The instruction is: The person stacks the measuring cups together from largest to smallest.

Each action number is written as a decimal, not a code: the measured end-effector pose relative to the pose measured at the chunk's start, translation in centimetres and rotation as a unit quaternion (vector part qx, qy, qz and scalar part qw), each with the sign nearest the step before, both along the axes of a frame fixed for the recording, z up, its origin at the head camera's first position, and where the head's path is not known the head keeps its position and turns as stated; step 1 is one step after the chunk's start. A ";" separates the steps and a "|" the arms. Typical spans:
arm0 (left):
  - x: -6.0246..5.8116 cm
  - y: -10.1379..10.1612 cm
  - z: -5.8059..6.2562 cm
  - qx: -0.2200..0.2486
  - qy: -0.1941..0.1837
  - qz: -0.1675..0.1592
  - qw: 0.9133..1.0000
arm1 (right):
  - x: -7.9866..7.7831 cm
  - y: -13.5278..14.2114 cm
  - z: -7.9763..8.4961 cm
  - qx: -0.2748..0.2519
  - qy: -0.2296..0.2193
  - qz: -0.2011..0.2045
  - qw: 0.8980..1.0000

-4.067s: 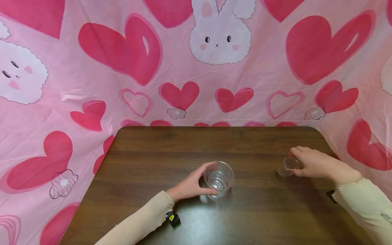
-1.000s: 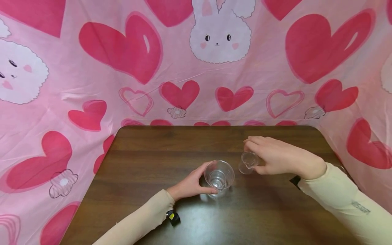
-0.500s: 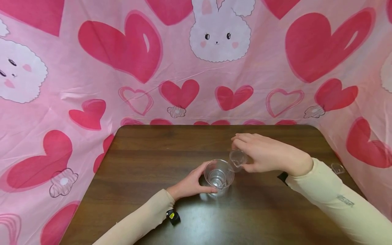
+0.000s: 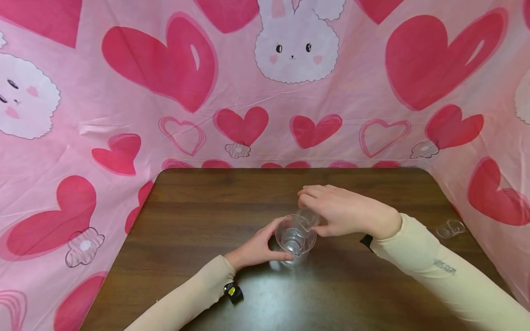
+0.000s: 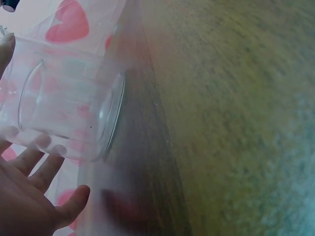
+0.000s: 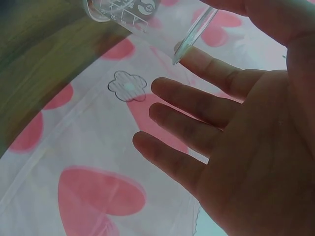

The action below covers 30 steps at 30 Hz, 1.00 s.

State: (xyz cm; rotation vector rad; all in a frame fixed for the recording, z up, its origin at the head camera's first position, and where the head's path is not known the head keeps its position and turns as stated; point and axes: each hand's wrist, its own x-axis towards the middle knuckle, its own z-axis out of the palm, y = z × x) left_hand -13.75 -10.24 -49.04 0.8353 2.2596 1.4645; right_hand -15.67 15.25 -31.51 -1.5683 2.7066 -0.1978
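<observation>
A large clear beaker (image 4: 306, 248) stands upright near the middle of the table, with a smaller clear beaker (image 4: 292, 238) visible inside it. My left hand (image 4: 260, 248) holds the large one from the left, thumb at the near side and fingers at the far side. In the left wrist view, the large beaker's wall (image 5: 69, 110) shows between that thumb and the fingertips. My right hand (image 4: 345, 211) pinches another small beaker (image 4: 308, 215) by its rim, and it overlaps the large beaker's right rim in the head view. White graduation marks show on this small beaker (image 6: 147, 24) in the right wrist view.
A further small clear beaker (image 4: 450, 229) is near the table's right edge, beyond the right sleeve (image 4: 430, 253). The dark wooden table (image 4: 215, 197) is walled by a pink cloth (image 4: 248, 92) with hearts and rabbits at the back and sides.
My right hand has carried its small beaker leftward from the right side of the table to the large beaker's rim. The beaker at the far right has come into view. My left hand stays put.
</observation>
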 end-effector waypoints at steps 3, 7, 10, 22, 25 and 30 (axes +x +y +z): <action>0.0 0.0 0.0 0.001 0.000 -0.002 1.000 | -0.1 -0.4 -0.4 0.002 -0.006 0.004 1.000; 0.0 -0.1 0.1 0.000 0.001 -0.004 1.000 | -0.1 -0.8 -0.8 0.011 -0.017 0.006 1.000; -0.1 -0.1 0.0 0.001 0.001 -0.004 1.000 | -0.1 -1.2 -1.1 0.018 -0.030 0.006 0.999; 0.0 -0.2 0.0 -0.010 -0.002 0.000 1.000 | -0.4 -2.3 -2.9 0.047 -0.022 0.019 0.998; -0.1 -0.2 -0.1 -0.013 0.010 0.001 1.000 | -0.5 -2.7 -3.3 0.061 -0.028 0.016 0.998; -0.2 -0.1 0.0 -0.017 0.025 0.000 1.000 | -0.5 -3.1 -3.9 0.077 -0.030 0.011 0.997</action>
